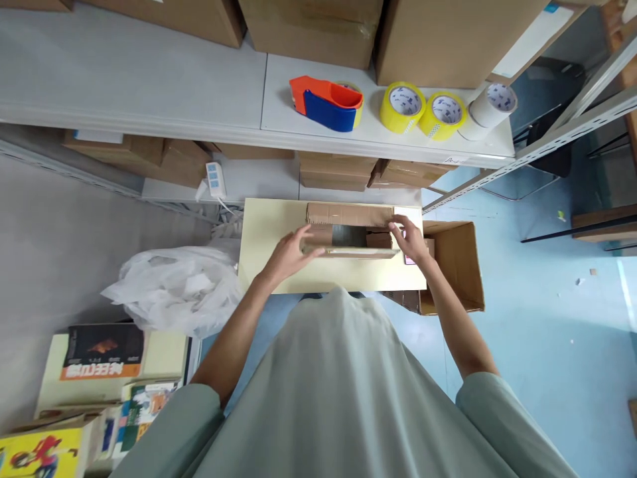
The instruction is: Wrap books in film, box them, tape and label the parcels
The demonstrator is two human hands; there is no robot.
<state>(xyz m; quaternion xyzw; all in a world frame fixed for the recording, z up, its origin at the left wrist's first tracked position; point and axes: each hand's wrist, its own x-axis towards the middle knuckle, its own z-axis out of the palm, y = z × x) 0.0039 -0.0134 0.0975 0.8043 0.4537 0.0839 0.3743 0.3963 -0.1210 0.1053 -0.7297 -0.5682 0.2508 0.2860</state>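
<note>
1. The step in hand looks to be the handling of an opened cardboard box (321, 235); its flaps are not closed. It sits mid-frame on the pale bench (269, 229), long side running across the picture.
2. The box's far flap (348, 214) leans back toward the top of the frame, and the near flap (354, 253) shows as a narrow strip along the lower edge. The space between them is grey and shadowed; whether anything lies inside I cannot tell.
3. As I judge it, moving either flap from here calls for even control at both ends, since the long cardboard could bend or skew if only one end were worked.
4. The left hand (287, 257) is spread at the box's left end, thumb and fingers well parted, the thumb at the near flap; nothing appears clamped between them.
5. The right hand (412, 240) is half curled at the box's right end, fingertips at the corner of the far flap. Whether it pinches the cardboard or only rests there, I cannot tell.
6. A phone (409, 259) lies partly hidden beneath the right hand, and a larger open carton (455, 265) stands right of the bench.
</note>
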